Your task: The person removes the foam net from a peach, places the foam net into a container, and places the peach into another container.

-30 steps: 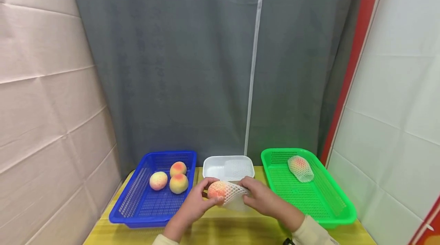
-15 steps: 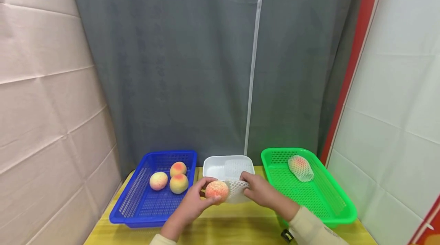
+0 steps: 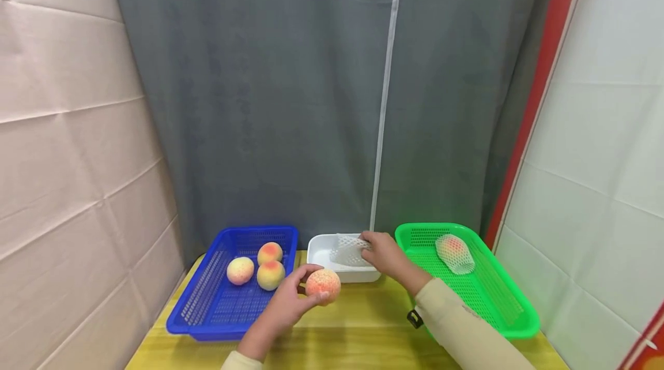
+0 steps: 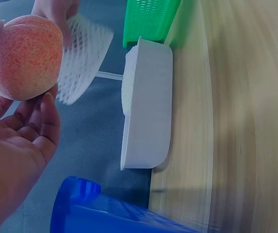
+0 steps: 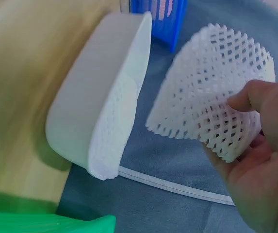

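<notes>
My left hand (image 3: pixel 287 305) holds a pink-red speckled peach (image 3: pixel 323 287) between thumb and fingers, in front of the white container (image 3: pixel 358 275). The left wrist view shows the peach (image 4: pixel 24 58) bare, the fingers beneath it. With thumb and fingers, my right hand (image 3: pixel 390 259) pinches a white foam net sleeve (image 5: pixel 206 87), which hangs flattened and apart from the peach. In the head view the sleeve overlaps the white container. More white foam netting (image 5: pixel 119 116) shows at the container's opening in the right wrist view.
A blue basket (image 3: pixel 199 315) at left holds three peaches, one of them pale (image 3: pixel 240 271). At right stands a green basket (image 3: pixel 510 306) with one net-wrapped peach (image 3: pixel 453 249). A grey curtain (image 3: pixel 280 99) hangs behind the wooden table (image 3: pixel 332 352).
A second ago the foam net sleeve covered part of the peach. It has come off, and my right hand has carried it away over the white container. The peach stays in my left hand.
</notes>
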Motion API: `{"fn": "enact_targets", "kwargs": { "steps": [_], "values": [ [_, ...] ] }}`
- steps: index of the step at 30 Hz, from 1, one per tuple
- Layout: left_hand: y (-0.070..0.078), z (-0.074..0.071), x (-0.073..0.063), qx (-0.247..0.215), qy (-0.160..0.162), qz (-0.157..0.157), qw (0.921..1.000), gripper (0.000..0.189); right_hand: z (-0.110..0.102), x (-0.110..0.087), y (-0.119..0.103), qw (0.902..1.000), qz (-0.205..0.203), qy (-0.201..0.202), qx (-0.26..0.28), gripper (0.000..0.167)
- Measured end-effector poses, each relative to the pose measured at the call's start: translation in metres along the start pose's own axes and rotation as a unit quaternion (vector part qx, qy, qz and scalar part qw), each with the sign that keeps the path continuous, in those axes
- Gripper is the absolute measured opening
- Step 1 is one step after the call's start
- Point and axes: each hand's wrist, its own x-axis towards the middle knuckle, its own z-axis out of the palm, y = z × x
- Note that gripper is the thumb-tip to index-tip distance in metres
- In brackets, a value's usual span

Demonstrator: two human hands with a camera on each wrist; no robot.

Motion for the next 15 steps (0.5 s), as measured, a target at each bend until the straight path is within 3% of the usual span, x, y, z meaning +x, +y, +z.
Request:
{"fn": "enact_targets", "kwargs": {
  "steps": [4,15],
  "values": [
    [-0.002,-0.001,0.001,0.007,0.003,0.004,1.0000,0.053,0.009,0.022,0.006,0.9998,0.006,0.006,-0.016,0.016],
    [-0.005,-0.005,0.001,0.012,0.011,0.001,0.9999,0.052,0.037,0.054,0.012,0.9926,-0.050,0.017,-0.110,0.019]
  ]
}}
